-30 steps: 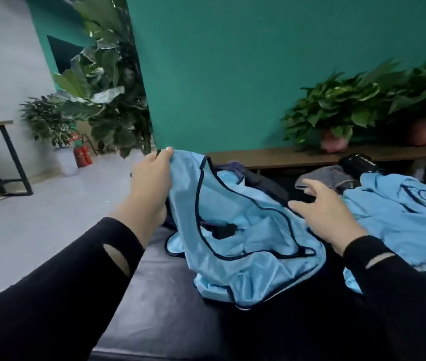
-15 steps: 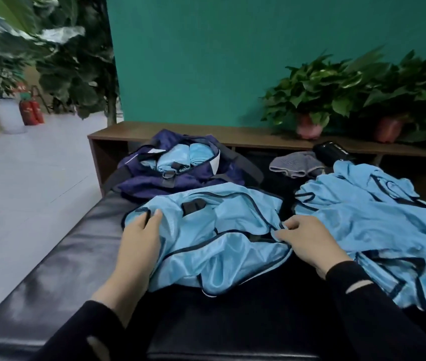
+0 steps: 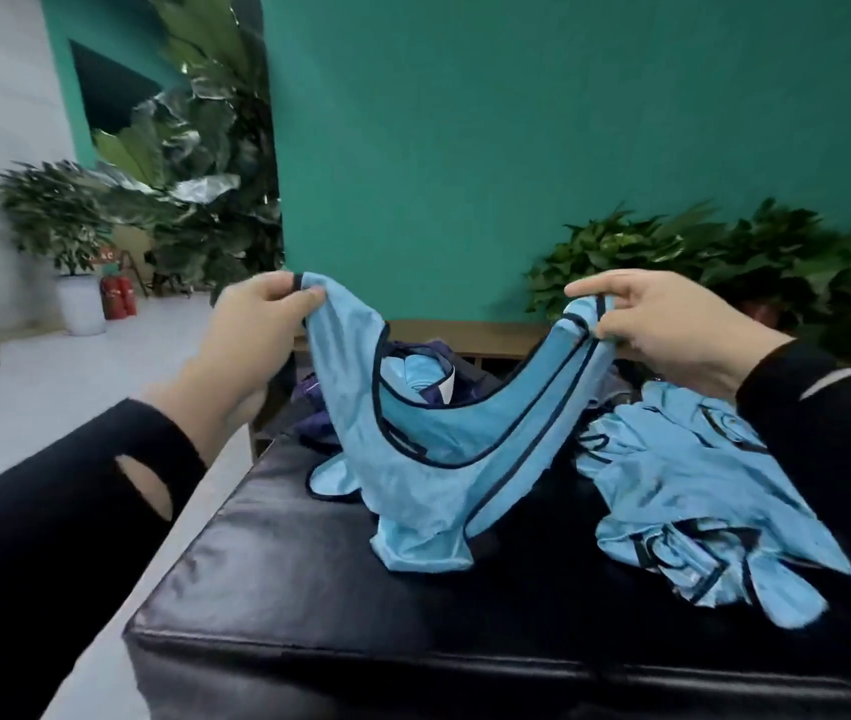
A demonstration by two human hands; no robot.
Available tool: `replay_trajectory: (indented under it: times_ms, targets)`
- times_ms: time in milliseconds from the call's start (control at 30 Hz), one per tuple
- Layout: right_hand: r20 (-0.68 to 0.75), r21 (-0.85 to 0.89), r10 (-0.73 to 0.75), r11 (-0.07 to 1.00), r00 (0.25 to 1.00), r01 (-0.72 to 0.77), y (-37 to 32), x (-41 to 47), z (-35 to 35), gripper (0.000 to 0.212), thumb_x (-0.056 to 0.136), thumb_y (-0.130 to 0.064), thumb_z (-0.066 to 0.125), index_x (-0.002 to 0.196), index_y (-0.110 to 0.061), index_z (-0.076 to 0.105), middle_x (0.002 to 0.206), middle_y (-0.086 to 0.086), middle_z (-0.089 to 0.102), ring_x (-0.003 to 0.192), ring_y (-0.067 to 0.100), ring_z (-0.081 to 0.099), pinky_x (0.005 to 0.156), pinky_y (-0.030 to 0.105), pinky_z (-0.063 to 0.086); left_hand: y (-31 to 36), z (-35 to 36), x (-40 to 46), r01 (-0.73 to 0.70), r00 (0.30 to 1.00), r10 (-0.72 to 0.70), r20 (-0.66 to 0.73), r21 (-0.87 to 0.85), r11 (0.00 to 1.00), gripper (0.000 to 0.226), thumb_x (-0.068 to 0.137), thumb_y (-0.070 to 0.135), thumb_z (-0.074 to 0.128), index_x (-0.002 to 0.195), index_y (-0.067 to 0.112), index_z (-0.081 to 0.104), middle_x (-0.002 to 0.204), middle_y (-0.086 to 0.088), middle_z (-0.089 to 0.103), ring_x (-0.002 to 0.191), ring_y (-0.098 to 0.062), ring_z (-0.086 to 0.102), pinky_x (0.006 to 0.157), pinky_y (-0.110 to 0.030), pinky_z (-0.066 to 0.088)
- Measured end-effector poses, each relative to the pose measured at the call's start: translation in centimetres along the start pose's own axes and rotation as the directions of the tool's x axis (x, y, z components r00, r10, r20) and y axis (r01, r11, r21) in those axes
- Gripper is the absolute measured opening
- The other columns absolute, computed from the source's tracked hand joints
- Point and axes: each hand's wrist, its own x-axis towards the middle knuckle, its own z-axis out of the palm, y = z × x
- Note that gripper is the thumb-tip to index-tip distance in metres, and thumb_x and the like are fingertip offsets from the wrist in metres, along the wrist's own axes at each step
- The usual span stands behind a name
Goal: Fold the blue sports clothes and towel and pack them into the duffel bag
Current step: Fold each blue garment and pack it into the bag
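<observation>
On a black padded bench [image 3: 309, 589], a person's left hand [image 3: 251, 330] and right hand [image 3: 672, 330] each pinch a shoulder strap of a light blue vest [image 3: 428, 459], lifted unfolded with its hem trailing. Beside it, more blue clothes [image 3: 698, 485] lie heaped and unfolded. Behind, the duffel bag [image 3: 319, 418] already holds rolled blue pieces; most packing apparently remains.

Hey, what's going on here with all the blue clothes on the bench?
A person is partway through packing sports kit. Both hands hold up a light blue sleeveless jersey by its shoulder straps: the left hand pinches one strap, the right hand the other, and its lower part rests on the black padded bench. Behind it sits an open purple duffel bag with blue fabric already inside. A crumpled pile of blue clothes waits at the right.
</observation>
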Motion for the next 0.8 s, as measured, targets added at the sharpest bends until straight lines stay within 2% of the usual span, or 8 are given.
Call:
replay_trajectory:
  times_ms: [67, 133, 233, 367, 467, 633, 700, 800]
  targets:
    - [0.008, -0.32, -0.05, 0.946, 0.999, 0.05, -3.1, -0.7, -1.5, 0.04, 0.085, 0.003, 0.06, 0.108, -0.025, 0.076, 0.101, 0.024, 0.068, 0.075, 0.029, 0.059, 0.07, 0.033, 0.049, 3.0, -0.3, -0.1, -0.026, 1.0, 0.025, 0.007, 0.03, 0.999, 0.012, 0.098, 0.016, 0.064, 0.091, 0.015, 0.074, 0.081, 0.005, 0.073, 0.067, -0.004, 0.066, 0.059, -0.021, 0.051]
    - [0.015, -0.664, -0.11, 0.742, 0.994, 0.092, -5.1, -0.6, -2.5, 0.034, 0.086, -0.002, 0.061, 0.109, -0.021, 0.076, 0.103, 0.014, 0.071, 0.078, 0.027, 0.059, 0.066, 0.032, 0.043, 5.0, -0.4, -0.1, -0.02, 0.999, 0.018, 0.035, 0.037, 0.999, 0.011, 0.097, 0.016, 0.065, 0.091, 0.015, 0.075, 0.078, 0.002, 0.068, 0.059, -0.007, 0.056, 0.055, -0.023, 0.042]
    - [-0.101, -0.836, -0.312, 0.541, 0.945, 0.089, -8.0, -0.9, -4.8, 0.023, 0.091, -0.007, 0.059, 0.102, -0.01, 0.078, 0.102, 0.016, 0.072, 0.09, 0.035, 0.061, 0.077, 0.035, 0.048, 8.5, -0.5, -0.6, -0.061, 0.998, 0.062, 0.016, -0.063, 0.996, 0.014, 0.098, 0.008, 0.06, 0.094, 0.012, 0.073, 0.074, -0.001, 0.062, 0.056, -0.009, 0.049, 0.053, -0.022, 0.038]
    - [-0.364, -0.737, -0.448, 0.674, 0.817, 0.041, -11.0, -2.0, -7.9, 0.023, 0.097, -0.023, 0.058, 0.086, -0.011, 0.074, 0.082, 0.014, 0.058, 0.079, 0.034, 0.052, 0.07, 0.035, 0.041, 12.2, -0.8, -0.8, -0.24, 0.969, 0.239, -0.067, 0.005, 0.971, 0.022, 0.094, 0.001, 0.057, 0.107, 0.011, 0.072, 0.091, -0.008, 0.071, 0.069, -0.013, 0.062, 0.071, -0.032, 0.054]
    - [-0.358, -0.665, -0.305, 0.747, 0.883, -0.011, -10.7, -2.8, -8.1, 0.035, 0.099, -0.031, 0.057, 0.081, -0.004, 0.069, 0.077, 0.017, 0.062, 0.074, 0.034, 0.053, 0.065, 0.034, 0.039, 12.5, -0.8, -0.9, -0.27, 0.949, 0.304, -0.082, 0.285, 0.92, 0.019, 0.091, 0.004, 0.066, 0.109, 0.006, 0.064, 0.097, -0.013, 0.073, 0.073, -0.02, 0.066, 0.08, -0.044, 0.059]
    - [-0.23, -0.104, 0.114, 0.985, 0.967, -0.141, -5.9, -4.2, -5.5, 0.031, 0.103, -0.028, 0.059, 0.083, -0.006, 0.067, 0.065, 0.015, 0.058, 0.044, 0.02, 0.055, 0.051, 0.03, 0.055, 7.7, -0.3, -0.6, -0.06, 0.998, 0.053, 0.041, 0.219, 0.974, 0.039, 0.088, -0.004, 0.07, 0.12, 0.002, 0.049, 0.091, -0.026, 0.071, 0.07, -0.026, 0.064, 0.081, -0.05, 0.058]
    - [-0.124, 0.042, 0.216, 0.976, 0.968, -0.213, -3.7, -4.8, -4.1, 0.025, 0.103, -0.028, 0.058, 0.092, -0.007, 0.068, 0.065, 0.011, 0.064, 0.048, 0.02, 0.062, 0.053, 0.029, 0.059, 4.9, -0.2, -0.6, -0.009, 0.996, -0.031, 0.086, 0.426, 0.905, 0.022, 0.087, 0.006, 0.073, 0.098, -0.008, 0.06, 0.074, -0.016, 0.063, 0.064, -0.022, 0.057, 0.068, -0.042, 0.056]
    - [0.043, 0.114, 0.296, 0.947, 0.954, -0.299, -0.7, -5.1, -2.0, 0.023, 0.103, -0.03, 0.057, 0.102, -0.008, 0.065, 0.08, 0.015, 0.075, 0.07, 0.028, 0.075, 0.072, 0.038, 0.063, 1.5, 0.2, -1.0, 0.003, 0.969, -0.162, 0.184, 0.652, 0.758, 0.035, 0.083, 0.017, 0.076, 0.069, -0.002, 0.05, 0.062, -0.008, 0.042, 0.056, -0.019, 0.035, 0.053, -0.026, 0.028]
